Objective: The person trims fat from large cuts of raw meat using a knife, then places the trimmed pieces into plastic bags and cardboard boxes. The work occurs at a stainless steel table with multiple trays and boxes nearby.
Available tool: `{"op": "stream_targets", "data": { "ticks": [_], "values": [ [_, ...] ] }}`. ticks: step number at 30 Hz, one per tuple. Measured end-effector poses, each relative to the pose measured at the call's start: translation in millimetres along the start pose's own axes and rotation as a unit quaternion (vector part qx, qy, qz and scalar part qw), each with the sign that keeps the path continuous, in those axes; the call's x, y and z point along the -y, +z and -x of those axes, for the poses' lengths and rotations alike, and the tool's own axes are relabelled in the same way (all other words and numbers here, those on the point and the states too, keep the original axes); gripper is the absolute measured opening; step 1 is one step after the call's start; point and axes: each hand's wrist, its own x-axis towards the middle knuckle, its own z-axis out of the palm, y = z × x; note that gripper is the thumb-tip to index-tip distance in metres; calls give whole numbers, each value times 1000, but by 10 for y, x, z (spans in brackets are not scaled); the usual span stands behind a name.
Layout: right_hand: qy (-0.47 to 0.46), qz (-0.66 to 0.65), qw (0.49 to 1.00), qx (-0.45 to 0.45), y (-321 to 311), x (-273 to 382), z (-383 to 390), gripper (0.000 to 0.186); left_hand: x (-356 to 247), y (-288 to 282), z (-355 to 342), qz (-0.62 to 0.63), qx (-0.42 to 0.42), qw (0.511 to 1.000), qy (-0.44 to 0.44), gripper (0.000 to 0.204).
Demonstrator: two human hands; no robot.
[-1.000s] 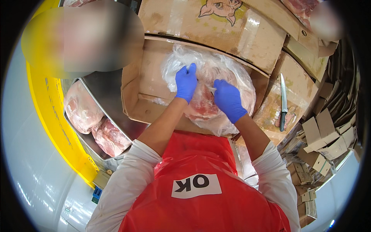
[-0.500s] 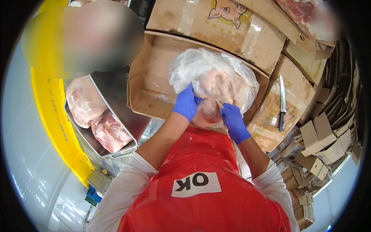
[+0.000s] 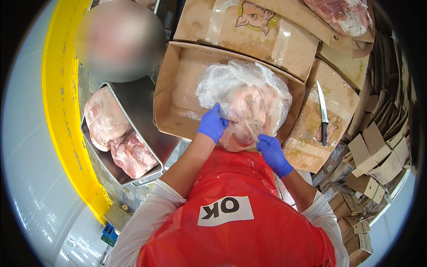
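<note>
A large cut of raw meat [image 3: 250, 109] lies inside a clear plastic bag [image 3: 238, 73] at the right end of an open cardboard box [image 3: 167, 109]. The bag is bunched around the meat's far side. My left hand [image 3: 212, 123], in a blue glove, pinches the bag's edge at the left of the meat. Near the meat's front right corner, my gloved right hand [image 3: 273, 155] is closed on another part of the plastic, which stretches in a tight strand across the meat between the hands. The box's near wall is partly hidden by the meat and my red apron.
Left of the box, a metal tub [image 3: 155, 171] holds pieces of raw meat [image 3: 106, 118]. A knife [image 3: 322, 107] with a black handle lies on a closed carton [image 3: 307, 149] at the right. More meat [image 3: 344, 15] rests at the far right, above stacked flattened cardboard [image 3: 387, 111].
My right hand has drawn slightly down and toward me, pulling the plastic into a strand. More of the meat shows. The whole view has shifted a little.
</note>
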Motion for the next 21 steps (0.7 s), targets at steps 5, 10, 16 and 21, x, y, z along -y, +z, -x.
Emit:
{"op": "stream_targets", "data": {
  "ticks": [5, 10, 16, 21],
  "values": [
    [-9, 91, 995, 38, 2, 46, 188, 19, -108, 328, 259, 79, 3, 997, 22, 28],
    [-47, 53, 997, -42, -147, 71, 226, 13, -424, 653, 559, -45, 19, 992, 114, 31],
    [-31, -41, 979, -199, -108, -189, -86, 10, -511, 906, 790, -250, 51, 961, 107, 29],
    [-74, -14, 963, -260, -706, -355, -114, 21, -194, 1739, 868, -538, 195, 794, 206, 28]
  ]
}}
